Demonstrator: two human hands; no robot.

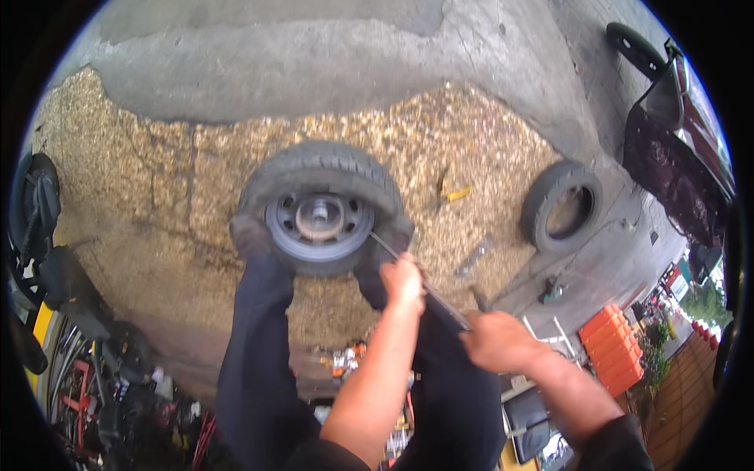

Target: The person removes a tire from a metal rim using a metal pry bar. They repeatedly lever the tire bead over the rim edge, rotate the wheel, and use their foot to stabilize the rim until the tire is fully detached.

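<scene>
A car tyre (pixel 318 161) lies on the ground around a grey steel wheel rim (pixel 294 243), between my two shoes. A long metal tyre lever (pixel 448 308) slants from the rim's right edge down toward the right, its far tip against the gap between rim and tyre. My left hand (pixel 403 282) is closed around the lever's middle. At its near end, my right hand (pixel 501 343) grips the same lever. The rim and hands are slightly blurred. Whether the lever's tip is under the tyre's edge, I cannot tell.
Another tyre (pixel 538 208) lies to the right, without a rim. A yellow scrap (pixel 455 193) and a flat metal piece (pixel 473 255) lie on the gravelly floor. An orange box (pixel 611 345) stands at lower right, a dark red vehicle (pixel 675 157) farther right. Tools and parts (pixel 149 400) crowd the lower left.
</scene>
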